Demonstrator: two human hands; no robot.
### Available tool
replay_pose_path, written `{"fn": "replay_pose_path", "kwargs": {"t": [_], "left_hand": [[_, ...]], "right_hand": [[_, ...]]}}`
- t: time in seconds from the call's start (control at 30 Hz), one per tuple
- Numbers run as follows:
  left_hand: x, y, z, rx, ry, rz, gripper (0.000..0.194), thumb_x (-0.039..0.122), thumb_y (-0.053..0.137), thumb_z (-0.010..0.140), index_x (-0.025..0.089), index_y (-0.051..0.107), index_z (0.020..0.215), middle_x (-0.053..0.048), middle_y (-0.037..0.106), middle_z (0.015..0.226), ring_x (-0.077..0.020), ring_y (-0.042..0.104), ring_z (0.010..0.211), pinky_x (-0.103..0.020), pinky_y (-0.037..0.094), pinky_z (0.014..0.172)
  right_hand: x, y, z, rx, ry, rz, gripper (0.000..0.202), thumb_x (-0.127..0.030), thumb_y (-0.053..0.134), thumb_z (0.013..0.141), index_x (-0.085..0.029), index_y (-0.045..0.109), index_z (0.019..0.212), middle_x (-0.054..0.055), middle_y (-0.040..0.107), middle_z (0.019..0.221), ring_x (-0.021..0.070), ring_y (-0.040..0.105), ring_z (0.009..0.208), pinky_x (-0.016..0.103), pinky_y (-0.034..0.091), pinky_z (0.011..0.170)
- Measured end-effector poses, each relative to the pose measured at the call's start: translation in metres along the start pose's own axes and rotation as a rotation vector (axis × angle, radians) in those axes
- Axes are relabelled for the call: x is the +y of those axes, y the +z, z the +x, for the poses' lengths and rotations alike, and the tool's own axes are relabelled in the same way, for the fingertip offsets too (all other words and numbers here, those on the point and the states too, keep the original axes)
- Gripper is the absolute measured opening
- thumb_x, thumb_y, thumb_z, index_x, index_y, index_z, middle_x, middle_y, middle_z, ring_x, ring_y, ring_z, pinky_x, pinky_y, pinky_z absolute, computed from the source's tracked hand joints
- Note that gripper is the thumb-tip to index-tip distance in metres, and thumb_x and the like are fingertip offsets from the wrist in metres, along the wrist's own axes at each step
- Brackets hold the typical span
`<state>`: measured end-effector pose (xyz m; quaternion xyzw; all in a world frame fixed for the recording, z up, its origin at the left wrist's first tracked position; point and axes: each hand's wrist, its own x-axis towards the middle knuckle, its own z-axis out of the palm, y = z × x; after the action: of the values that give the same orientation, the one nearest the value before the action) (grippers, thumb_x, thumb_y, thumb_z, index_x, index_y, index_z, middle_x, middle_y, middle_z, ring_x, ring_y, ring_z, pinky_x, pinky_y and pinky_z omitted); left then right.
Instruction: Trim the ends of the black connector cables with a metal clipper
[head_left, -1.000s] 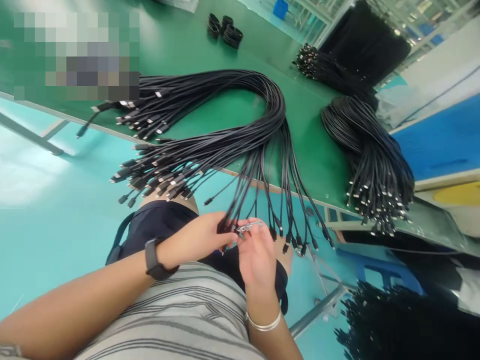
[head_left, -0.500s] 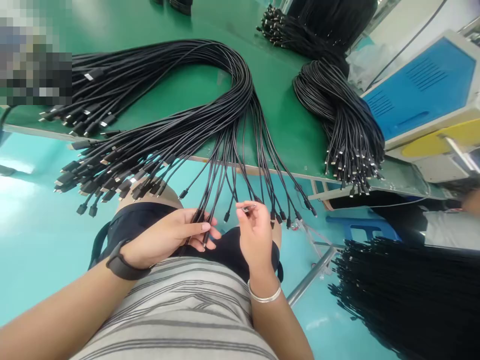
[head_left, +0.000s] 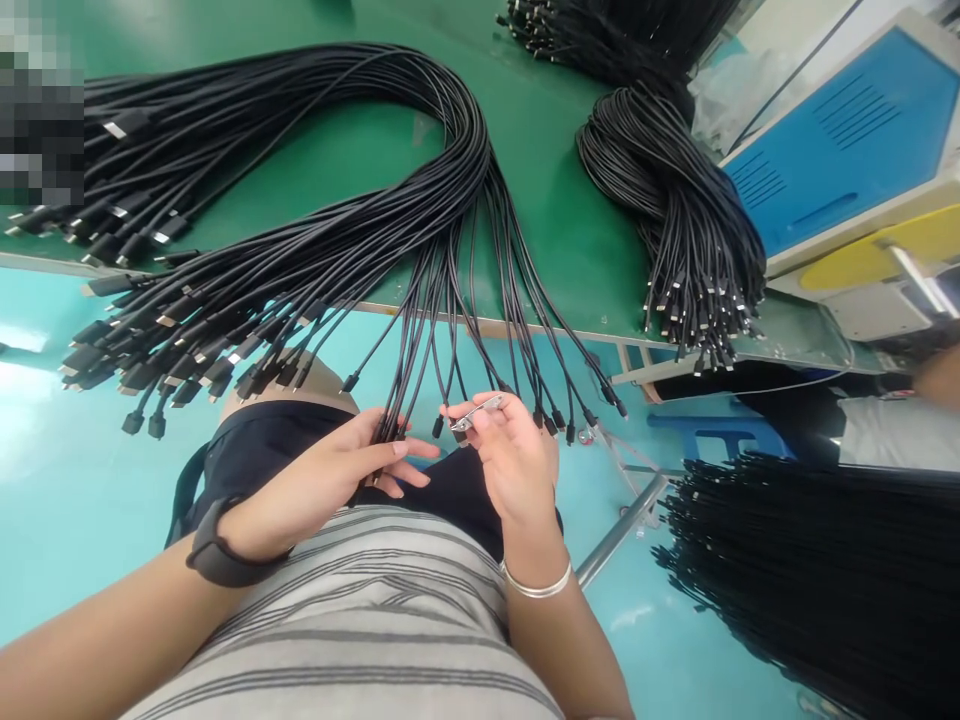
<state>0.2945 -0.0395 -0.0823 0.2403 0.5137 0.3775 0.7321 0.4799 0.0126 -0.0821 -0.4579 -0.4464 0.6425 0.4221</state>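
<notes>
Several black cable ends (head_left: 388, 428) are gathered in my left hand (head_left: 341, 462), between the thumb and fingers, with the other fingertips stretched to the right. Just to its right, my right hand (head_left: 517, 455) pinches a small flat silver tool (head_left: 478, 412) shaped like a nail clipper. The tool lies near a loose connector (head_left: 438, 427) that hangs between the hands. These cables belong to a large black bundle (head_left: 457, 130) curved over the green table (head_left: 540, 240). Many of its ends hang past the front edge, in a thick group on the left (head_left: 187, 350) and loosely on the right.
A second coiled cable bundle (head_left: 637, 150) lies on the table at right, beside a blue-and-white machine (head_left: 862, 120). More black cables (head_left: 817, 580) are massed at lower right, near a blue stool (head_left: 712, 430). A metal bar (head_left: 622, 530) slants beside my right arm.
The view has shifted slightly. My right hand has turned, and the silver tool now shows more fully, pointing left. My left hand still holds cable ends, its fingers stretched out further.
</notes>
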Motion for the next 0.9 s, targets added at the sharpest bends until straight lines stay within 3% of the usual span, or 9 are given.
{"fn": "replay_pose_path", "kwargs": {"t": [0.13,0.2,0.27,0.37,0.43,0.57,0.7,0.8,0.9], "left_hand": [[0.003,-0.006,0.002,0.03,0.035,0.202,0.031,0.043,0.073,0.084,0.017,0.064,0.097,-0.013,0.074,0.116,-0.0268,0.073,0.096,-0.032,0.056,0.073],[0.003,-0.01,0.003,0.028,0.039,0.233,0.03,0.043,0.075,0.082,0.016,0.066,0.093,-0.012,0.077,0.109,-0.0252,0.073,0.092,-0.03,0.055,0.07],[0.003,-0.013,0.005,0.02,0.019,0.192,0.027,0.04,0.077,0.081,0.016,0.066,0.089,-0.011,0.078,0.098,-0.022,0.073,0.081,-0.027,0.054,0.065],[0.004,-0.015,0.005,-0.027,-0.027,0.041,0.023,0.035,0.078,0.08,0.015,0.068,0.083,-0.01,0.077,0.084,-0.0172,0.07,0.067,-0.023,0.051,0.057],[0.004,-0.014,0.004,-0.044,-0.043,-0.037,0.022,0.034,0.077,0.081,0.014,0.069,0.08,-0.009,0.076,0.081,-0.0148,0.067,0.063,-0.021,0.05,0.055],[0.005,-0.015,0.0,-0.052,-0.05,-0.11,0.023,0.036,0.076,0.084,0.016,0.066,0.087,-0.007,0.076,0.08,-0.0121,0.065,0.057,-0.02,0.051,0.053],[0.006,-0.016,0.001,-0.109,-0.063,-0.109,0.025,0.034,0.076,0.085,0.017,0.065,0.097,-0.008,0.078,0.084,-0.0134,0.07,0.062,-0.019,0.052,0.054],[0.005,-0.011,0.005,-0.118,-0.046,-0.078,0.025,0.033,0.079,0.083,0.016,0.062,0.09,-0.01,0.079,0.091,-0.0173,0.075,0.073,-0.018,0.053,0.056],[0.004,-0.005,0.008,-0.08,-0.01,-0.08,0.029,0.033,0.081,0.08,0.017,0.058,0.087,-0.009,0.079,0.092,-0.019,0.076,0.075,-0.02,0.053,0.058]], "right_hand": [[-0.007,-0.004,-0.005,0.103,-0.22,-0.581,0.012,-0.029,0.065,0.088,-0.026,0.066,0.1,0.007,0.073,0.108,0.0247,0.065,0.11,0.044,0.046,0.101],[-0.013,-0.002,-0.009,0.146,-0.303,-0.698,0.013,-0.026,0.064,0.089,-0.027,0.067,0.101,0.008,0.073,0.111,0.0262,0.061,0.121,0.046,0.041,0.108],[-0.016,0.006,-0.014,0.113,-0.283,-0.612,0.014,-0.026,0.062,0.091,-0.027,0.066,0.105,0.008,0.072,0.115,0.0247,0.06,0.124,0.044,0.042,0.109],[-0.01,0.022,-0.015,-0.034,-0.071,-0.265,0.014,-0.032,0.06,0.094,-0.026,0.062,0.106,0.008,0.072,0.117,0.0217,0.066,0.114,0.039,0.051,0.098],[0.0,0.029,-0.01,-0.053,0.046,-0.087,0.015,-0.037,0.06,0.093,-0.025,0.06,0.101,0.009,0.072,0.119,0.0203,0.069,0.108,0.036,0.053,0.094],[0.012,0.018,0.007,0.166,0.0,-0.168,0.02,-0.04,0.064,0.089,-0.023,0.06,0.1,0.01,0.067,0.132,0.0191,0.067,0.108,0.036,0.05,0.098],[0.003,-0.001,0.013,0.349,-0.115,-0.362,0.021,-0.039,0.063,0.09,-0.022,0.063,0.103,0.009,0.069,0.123,0.0194,0.065,0.104,0.038,0.048,0.098],[-0.003,0.003,0.007,0.215,-0.074,-0.326,0.018,-0.037,0.068,0.087,-0.022,0.067,0.098,0.005,0.071,0.104,0.0182,0.067,0.093,0.034,0.052,0.089],[0.001,0.018,-0.002,0.075,0.004,-0.051,0.017,-0.033,0.075,0.081,-0.023,0.068,0.094,0.001,0.072,0.09,0.0167,0.069,0.085,0.032,0.056,0.084]]}}
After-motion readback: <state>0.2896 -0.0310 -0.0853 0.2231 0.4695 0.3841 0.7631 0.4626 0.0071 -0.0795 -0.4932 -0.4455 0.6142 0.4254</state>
